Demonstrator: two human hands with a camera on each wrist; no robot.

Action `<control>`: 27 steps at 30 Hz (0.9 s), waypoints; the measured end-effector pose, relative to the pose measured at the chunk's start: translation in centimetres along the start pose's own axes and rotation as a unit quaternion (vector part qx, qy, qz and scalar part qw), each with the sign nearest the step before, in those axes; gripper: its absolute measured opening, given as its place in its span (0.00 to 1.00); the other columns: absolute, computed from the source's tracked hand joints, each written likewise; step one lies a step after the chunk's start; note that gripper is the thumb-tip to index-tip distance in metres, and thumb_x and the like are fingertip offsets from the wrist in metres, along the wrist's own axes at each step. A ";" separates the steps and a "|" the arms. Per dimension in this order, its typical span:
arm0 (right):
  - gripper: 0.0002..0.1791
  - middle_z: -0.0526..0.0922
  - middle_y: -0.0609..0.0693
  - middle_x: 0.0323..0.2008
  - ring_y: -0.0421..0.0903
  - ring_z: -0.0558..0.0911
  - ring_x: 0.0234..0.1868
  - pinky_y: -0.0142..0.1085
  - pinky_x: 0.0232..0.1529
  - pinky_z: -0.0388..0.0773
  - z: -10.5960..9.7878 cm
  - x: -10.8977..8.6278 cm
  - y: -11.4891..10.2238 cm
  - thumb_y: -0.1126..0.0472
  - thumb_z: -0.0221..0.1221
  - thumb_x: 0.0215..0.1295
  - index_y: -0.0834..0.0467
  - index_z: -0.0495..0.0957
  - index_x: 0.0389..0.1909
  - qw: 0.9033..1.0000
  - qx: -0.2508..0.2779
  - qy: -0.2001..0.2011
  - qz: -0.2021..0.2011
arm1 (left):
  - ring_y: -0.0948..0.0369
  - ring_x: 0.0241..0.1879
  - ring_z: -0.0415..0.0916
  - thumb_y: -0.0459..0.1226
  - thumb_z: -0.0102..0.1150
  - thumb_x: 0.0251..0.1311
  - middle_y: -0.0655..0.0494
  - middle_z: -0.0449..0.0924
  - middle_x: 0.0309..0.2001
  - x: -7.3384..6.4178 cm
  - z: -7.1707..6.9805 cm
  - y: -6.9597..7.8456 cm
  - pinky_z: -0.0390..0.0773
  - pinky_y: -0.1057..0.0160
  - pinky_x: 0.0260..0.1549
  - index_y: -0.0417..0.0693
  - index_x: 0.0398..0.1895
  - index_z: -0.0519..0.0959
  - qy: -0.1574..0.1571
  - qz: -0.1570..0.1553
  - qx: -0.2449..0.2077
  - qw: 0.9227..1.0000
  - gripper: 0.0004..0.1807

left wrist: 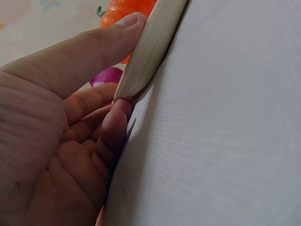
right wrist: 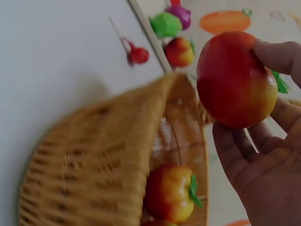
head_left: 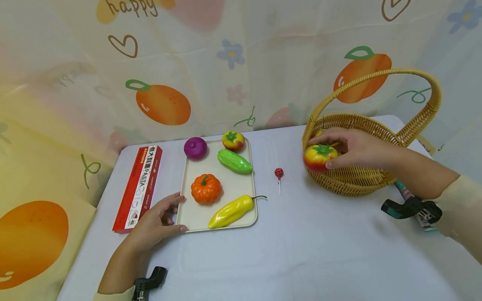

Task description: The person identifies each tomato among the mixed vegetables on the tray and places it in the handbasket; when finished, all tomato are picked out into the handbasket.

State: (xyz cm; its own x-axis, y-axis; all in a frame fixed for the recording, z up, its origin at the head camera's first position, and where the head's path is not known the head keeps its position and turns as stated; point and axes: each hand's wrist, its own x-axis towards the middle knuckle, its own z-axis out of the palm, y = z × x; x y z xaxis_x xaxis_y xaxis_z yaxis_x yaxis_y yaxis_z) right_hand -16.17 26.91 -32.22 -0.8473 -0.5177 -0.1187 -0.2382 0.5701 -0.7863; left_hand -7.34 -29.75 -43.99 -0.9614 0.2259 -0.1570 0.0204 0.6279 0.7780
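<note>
In the head view, my right hand (head_left: 352,147) holds a red-and-yellow persimmon (head_left: 320,158) between thumb and fingers, at the left rim of a wicker basket (head_left: 350,188). The right wrist view shows another persimmon (right wrist: 171,193) inside the basket, with part of one more below it. My left hand (head_left: 156,221) grips the left edge of a cream tray (head_left: 233,188), its thumb on the rim near the front corner. On the tray lie an orange pumpkin (head_left: 206,189), a yellow pepper (head_left: 231,212), a green cucumber-like vegetable (head_left: 235,161), a purple onion (head_left: 196,148) and a persimmon (head_left: 233,141).
Between tray and basket lies a red lollipop (head_left: 279,173). A red and white pasta box (head_left: 139,188) lies left of the tray. Partly hidden under the right wrist is a colourful packet (head_left: 427,223). The basket's tall handle (head_left: 380,73) arches above the right hand. A printed cloth hangs behind the table.
</note>
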 end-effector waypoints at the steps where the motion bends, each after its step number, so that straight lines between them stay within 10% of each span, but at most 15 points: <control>1: 0.32 0.75 0.48 0.67 0.52 0.80 0.59 0.30 0.55 0.81 -0.3 0.0 0.2 0.64 0.74 0.66 0.49 0.79 0.70 1.000 0.001 -0.001 -0.002 | 0.51 0.43 0.72 0.40 0.86 0.51 0.48 0.74 0.53 0.0 0.0 0.0 0.80 0.67 0.38 0.51 0.76 0.73 0.001 -0.001 0.001 1.000 0.47; 27: 0.32 0.79 0.50 0.63 0.53 0.77 0.62 0.53 0.63 0.76 -2.9 3.3 3.1 0.57 0.76 0.61 0.49 0.79 0.66 0.988 -0.119 -0.093 0.032 | 0.51 0.43 0.72 0.39 0.86 0.51 0.48 0.75 0.52 -0.1 0.1 -0.3 0.80 0.67 0.38 0.50 0.75 0.74 0.006 0.014 0.006 1.000 0.46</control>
State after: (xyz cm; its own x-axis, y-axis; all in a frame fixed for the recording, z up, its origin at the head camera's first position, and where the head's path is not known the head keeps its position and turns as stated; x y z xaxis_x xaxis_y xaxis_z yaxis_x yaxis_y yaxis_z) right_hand -21.10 28.78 -33.31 -0.7682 -0.5705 -0.2905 -0.3103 0.7288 -0.6104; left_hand -7.26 -29.89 -44.27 -0.9635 0.2345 -0.1289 0.0500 0.6309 0.7742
